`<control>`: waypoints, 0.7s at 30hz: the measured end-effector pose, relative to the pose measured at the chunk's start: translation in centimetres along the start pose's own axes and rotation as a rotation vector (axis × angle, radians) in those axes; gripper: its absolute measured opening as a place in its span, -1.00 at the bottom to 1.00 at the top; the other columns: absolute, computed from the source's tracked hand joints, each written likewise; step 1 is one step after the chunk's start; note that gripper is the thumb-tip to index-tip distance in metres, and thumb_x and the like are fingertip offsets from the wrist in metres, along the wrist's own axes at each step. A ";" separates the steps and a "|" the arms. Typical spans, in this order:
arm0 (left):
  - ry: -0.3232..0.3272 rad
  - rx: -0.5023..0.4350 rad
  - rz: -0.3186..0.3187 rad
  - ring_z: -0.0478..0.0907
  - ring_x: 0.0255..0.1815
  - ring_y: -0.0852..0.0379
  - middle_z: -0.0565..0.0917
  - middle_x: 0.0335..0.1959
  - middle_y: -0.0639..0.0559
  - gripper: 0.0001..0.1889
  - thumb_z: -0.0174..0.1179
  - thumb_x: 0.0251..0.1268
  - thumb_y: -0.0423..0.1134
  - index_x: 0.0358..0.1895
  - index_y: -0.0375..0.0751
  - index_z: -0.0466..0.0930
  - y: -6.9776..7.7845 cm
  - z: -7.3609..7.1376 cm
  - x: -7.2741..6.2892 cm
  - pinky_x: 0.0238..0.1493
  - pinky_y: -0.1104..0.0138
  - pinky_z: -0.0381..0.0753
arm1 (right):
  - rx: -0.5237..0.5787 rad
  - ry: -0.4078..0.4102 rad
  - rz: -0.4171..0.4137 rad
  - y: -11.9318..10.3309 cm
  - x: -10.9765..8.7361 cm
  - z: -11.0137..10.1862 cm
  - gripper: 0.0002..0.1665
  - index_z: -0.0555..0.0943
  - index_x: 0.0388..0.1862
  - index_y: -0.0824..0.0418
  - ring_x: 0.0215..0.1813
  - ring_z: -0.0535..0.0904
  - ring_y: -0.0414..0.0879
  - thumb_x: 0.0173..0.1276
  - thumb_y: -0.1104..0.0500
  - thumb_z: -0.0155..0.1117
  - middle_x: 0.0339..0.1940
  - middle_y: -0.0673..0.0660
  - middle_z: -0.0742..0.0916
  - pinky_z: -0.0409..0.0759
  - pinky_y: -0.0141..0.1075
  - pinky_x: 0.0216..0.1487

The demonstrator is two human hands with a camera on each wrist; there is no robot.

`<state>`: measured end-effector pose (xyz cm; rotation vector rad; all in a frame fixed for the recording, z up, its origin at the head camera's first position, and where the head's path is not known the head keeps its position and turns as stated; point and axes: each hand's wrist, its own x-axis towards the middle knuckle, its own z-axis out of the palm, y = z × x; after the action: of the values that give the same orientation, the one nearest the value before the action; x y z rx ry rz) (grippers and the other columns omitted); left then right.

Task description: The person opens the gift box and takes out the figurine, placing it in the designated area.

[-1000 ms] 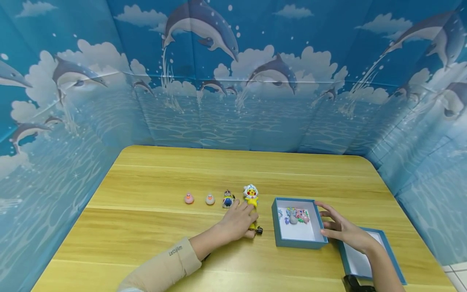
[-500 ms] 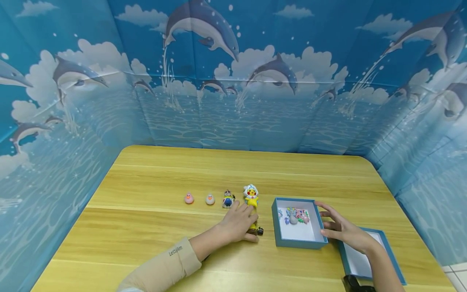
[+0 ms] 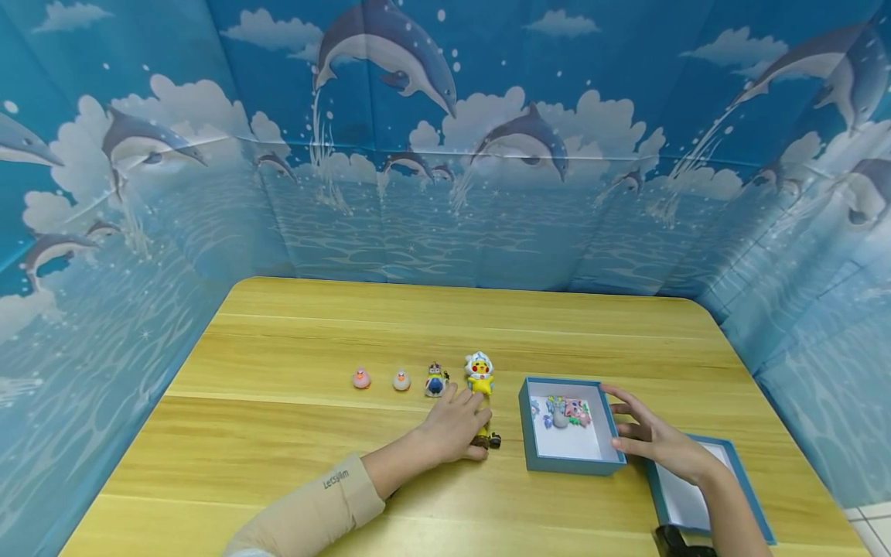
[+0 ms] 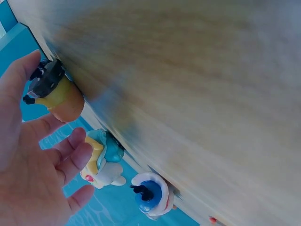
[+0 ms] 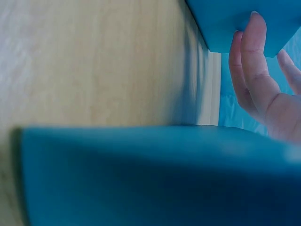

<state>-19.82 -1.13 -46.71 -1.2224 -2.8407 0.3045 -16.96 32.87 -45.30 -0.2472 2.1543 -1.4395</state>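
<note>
The left hand [image 3: 448,424] pinches a figure [image 4: 62,98] between thumb and finger; the right hand [image 3: 657,441], fingers apart, touches the box [image 3: 578,466].

Back wall [image 3: 445,240]: blue sheet printed with leaping dolphins [image 3: 393,48], pale clouds [image 3: 560,22] and rippling water, creased by vertical and horizontal folds.
Side walls [image 3: 104,317]: matching printed sheets, angling in at left and right.
Counter [image 3: 278,340]: yellow wood grain running side to side, rounded far corners, back edge just beside the sheet.
Floor [image 3: 879,527]: pale tiles with darker seams, lower right corner.
Light: soft sheen across the counter's near part; right-hand sheet paler.
</note>
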 end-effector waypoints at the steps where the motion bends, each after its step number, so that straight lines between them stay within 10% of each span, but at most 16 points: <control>1: 0.000 -0.001 0.000 0.31 0.03 0.17 0.41 0.06 0.11 -0.38 0.05 0.04 0.36 0.09 0.07 0.45 0.0 0.0 0.0 0.17 0.20 0.19 | 0.001 0.000 -0.001 0.0 0.0 0.0 -0.11 -0.23 0.47 0.00 0.29 0.05 0.46 0.37 0.21 0.07 0.36 0.43 -0.03 0.40 -0.01 0.05; 21: 0.190 -0.113 0.022 0.31 0.10 0.12 0.40 0.06 0.08 -0.32 0.05 0.04 0.37 0.18 0.06 0.37 -0.3 -3.3 1.9 0.25 0.05 0.16 | 0.012 -0.007 -0.002 0.1 0.1 -0.1 -0.11 -0.24 0.47 0.00 0.29 0.08 0.45 0.37 0.22 0.06 0.36 0.44 -0.02 0.41 -0.05 0.04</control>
<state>-20.99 0.59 -43.54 -1.2296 -2.7151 0.0268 -17.07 32.96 -45.36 -0.2499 2.1396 -1.4498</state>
